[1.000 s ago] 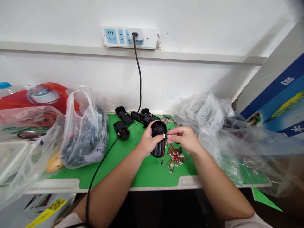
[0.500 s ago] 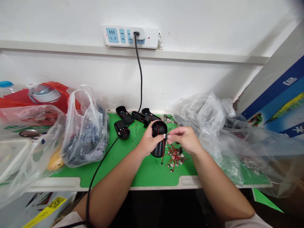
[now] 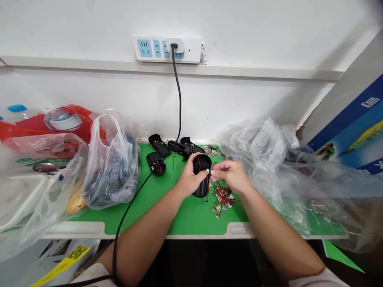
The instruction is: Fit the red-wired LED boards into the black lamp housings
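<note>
My left hand (image 3: 191, 178) is closed around a black plastic housing (image 3: 202, 162) with a rounded hollow end and a red wire inside. Its thumb presses near a small white part (image 3: 207, 171) at the housing's right edge. At that same edge, my right hand (image 3: 229, 174) pinches with thumb and fingertips. What sits between those fingertips is too small to make out. Below the hands, a bundle of red wires with small metal-and-white parts (image 3: 223, 198) lies on the green mat (image 3: 191, 223).
Several similar black housings (image 3: 156, 163) lie at the back of the mat. A black cable (image 3: 178, 91) runs from the power strip (image 3: 167, 50) down across the left forearm. Filled plastic bags (image 3: 110, 171) stand at left; clear plastic bags (image 3: 266, 151) lie at right.
The whole view has shifted slightly, so things appear a little further right and the wall strip lower. Both hands keep the same hold at the housing's right edge.
</note>
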Available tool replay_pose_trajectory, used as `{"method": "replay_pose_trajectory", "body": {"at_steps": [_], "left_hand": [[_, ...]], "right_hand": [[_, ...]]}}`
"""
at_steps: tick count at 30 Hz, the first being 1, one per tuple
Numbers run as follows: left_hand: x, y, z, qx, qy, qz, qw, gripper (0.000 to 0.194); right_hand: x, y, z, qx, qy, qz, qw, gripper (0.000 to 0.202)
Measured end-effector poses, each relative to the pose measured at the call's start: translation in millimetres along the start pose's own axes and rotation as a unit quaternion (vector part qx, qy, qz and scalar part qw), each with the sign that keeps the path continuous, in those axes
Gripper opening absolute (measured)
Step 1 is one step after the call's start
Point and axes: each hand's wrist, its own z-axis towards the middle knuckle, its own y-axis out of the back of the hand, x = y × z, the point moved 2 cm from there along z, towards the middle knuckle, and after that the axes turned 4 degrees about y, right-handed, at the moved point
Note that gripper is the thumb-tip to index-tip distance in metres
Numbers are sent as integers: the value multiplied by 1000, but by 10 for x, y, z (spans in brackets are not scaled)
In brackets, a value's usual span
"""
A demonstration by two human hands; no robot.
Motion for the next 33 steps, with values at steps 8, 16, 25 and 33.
{"method": "replay_pose_trajectory", "body": {"at_steps": [8, 16, 25, 33], "left_hand": [[-39, 43, 25, -66, -52, -10, 996, 57], [-7, 36, 47, -116, -50, -26, 992, 50], [-71, 9, -3, -144, -62, -15, 988, 50], [-6, -8, 32, -141, -23, -71, 987, 51]], "right_hand": [[-82, -154, -33, -11, 64, -48, 997, 26], [-49, -375, -208, -39, 244, -213, 945, 22], [-177, -447, -226, -77, 204, -192, 957, 24], [-214, -437, -226, -113, 219, -204, 947, 24]]}}
